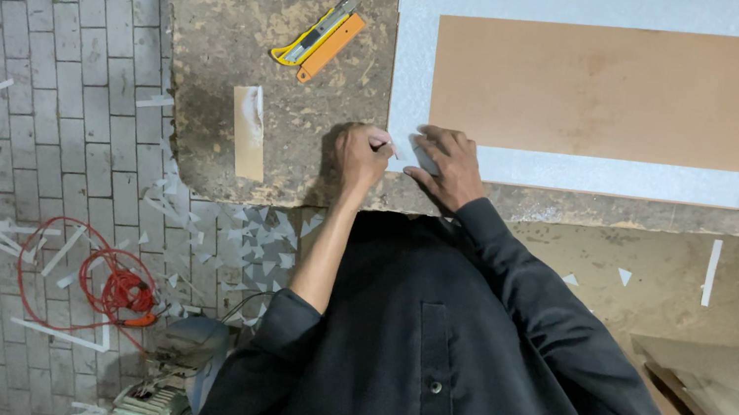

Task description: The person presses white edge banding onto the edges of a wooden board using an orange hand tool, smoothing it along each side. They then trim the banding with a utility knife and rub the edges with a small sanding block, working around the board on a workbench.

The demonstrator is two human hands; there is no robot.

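Your left hand point(361, 158) is closed, pinching the corner of the pale grey sheet point(413, 65), which wraps a flat brown board point(600, 86) on the rough tabletop point(241, 16). Your right hand point(445, 165) presses flat on that corner. A yellow utility knife point(320, 37) lies nearby; what your left fingers pinch is hard to make out.

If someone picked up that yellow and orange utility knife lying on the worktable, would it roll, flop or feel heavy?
The utility knife looks flat-sided and slim, so it probably would not roll on the worktable. Its hard-looking casing suggests it stays stiff. It seems small and likely light. Both the left hand and right hand are away from it, at the white sheet.
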